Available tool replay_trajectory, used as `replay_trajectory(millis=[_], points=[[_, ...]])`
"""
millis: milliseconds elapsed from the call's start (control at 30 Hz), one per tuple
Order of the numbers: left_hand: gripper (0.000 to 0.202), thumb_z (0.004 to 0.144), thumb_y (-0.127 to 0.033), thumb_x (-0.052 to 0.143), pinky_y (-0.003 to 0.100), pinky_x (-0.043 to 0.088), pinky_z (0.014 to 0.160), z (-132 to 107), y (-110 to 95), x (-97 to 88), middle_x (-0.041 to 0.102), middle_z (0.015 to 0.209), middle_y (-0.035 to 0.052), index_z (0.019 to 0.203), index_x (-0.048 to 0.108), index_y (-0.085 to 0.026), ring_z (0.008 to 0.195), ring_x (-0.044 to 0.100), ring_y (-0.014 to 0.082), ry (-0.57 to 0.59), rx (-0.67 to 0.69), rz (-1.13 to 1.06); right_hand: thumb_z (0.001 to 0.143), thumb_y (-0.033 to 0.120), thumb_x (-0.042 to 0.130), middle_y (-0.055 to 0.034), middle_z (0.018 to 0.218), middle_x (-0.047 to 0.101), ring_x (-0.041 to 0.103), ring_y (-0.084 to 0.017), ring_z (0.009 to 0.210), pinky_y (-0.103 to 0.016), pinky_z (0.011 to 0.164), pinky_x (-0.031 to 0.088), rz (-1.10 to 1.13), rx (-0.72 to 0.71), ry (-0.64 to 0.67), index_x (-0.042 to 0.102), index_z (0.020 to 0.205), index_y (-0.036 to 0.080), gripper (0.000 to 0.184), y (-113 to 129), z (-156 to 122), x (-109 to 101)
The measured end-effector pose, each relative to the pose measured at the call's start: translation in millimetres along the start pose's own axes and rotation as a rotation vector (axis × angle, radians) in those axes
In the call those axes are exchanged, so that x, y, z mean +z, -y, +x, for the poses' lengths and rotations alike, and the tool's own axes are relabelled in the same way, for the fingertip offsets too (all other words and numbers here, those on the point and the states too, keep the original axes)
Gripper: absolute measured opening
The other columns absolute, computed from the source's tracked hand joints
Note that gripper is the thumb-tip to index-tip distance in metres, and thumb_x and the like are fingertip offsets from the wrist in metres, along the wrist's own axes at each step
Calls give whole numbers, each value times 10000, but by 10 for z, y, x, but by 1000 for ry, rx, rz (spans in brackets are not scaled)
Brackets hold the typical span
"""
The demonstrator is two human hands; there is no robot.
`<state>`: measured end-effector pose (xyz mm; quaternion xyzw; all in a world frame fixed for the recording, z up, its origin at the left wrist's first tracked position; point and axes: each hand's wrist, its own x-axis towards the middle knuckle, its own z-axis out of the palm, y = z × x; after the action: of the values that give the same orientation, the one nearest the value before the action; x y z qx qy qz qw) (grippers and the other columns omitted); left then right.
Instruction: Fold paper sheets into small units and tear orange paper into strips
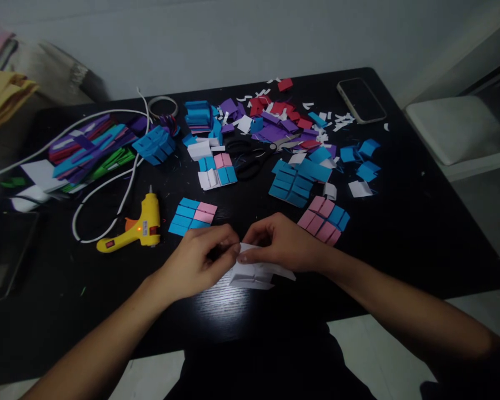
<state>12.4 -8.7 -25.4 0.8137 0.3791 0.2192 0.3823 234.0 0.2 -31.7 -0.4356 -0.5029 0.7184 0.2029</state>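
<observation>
1. Pinching at close quarters, both of the person's hands meet over a white folded-paper piece (252, 276) near the front edge of the black table (404, 233).
2. Left hand (202, 256): thumb and forefinger brought together at the piece's 10 o'clock corner; other fingers curled.
3. Right hand (284, 243): thumb pressed on the piece's upper part, forefinger bent round close by; grip nearly closed on the paper.
4. Piece lies between the fingertips, spreading out below them toward 5 o'clock; a loose flap sticks out under the right hand.
5. Clock taken from the piece, far edge as 12. At 10 to 11, just beyond the left hand: blue-and-pink paper square (191, 216).
6. At 2, just past the right hand: pink-and-blue paper square (321, 220).
7. At 1, farther off: all-blue paper square (289, 186).
8. At 11: blue, pink and white paper square (227, 175).
9. At 12: black-handled scissors (272, 148), purple and red paper cuttings (275, 130) behind.
10. Between 9 and 10: yellow hot-glue gun (144, 228), nozzle up, orange light lit.
</observation>
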Motion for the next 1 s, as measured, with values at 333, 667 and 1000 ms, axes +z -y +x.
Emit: replay_trajectory(millis=[333,667,1000], points=[[144,871,-80,580,187,413,551,6,59,-190,601,670,-52,779,609,-186,588,546,81,25,-30,-54,666,340,954,-14,780,773,671,-136,703,-243,634,481,-5,-13,17,811,832,164,281,-2,6,-84],[120,1007,-281,636,211,444,574,11,26,-19,615,719,-35,925,659,-197,645,582,102,-37,-77,-96,645,322,971,5,741,760,651,-127,681,-243,643,467,18,13,0,822,818,170,274,3,17,-43],[210,1026,-384,616,249,448,576,3,92,-87,577,698,-27,919,630,-203,622,573,124,-133,-252,-235,833,434,829,-27,820,786,664,-152,735,-266,642,466,-50,-117,-124,839,877,186,252,68,12,-109]])
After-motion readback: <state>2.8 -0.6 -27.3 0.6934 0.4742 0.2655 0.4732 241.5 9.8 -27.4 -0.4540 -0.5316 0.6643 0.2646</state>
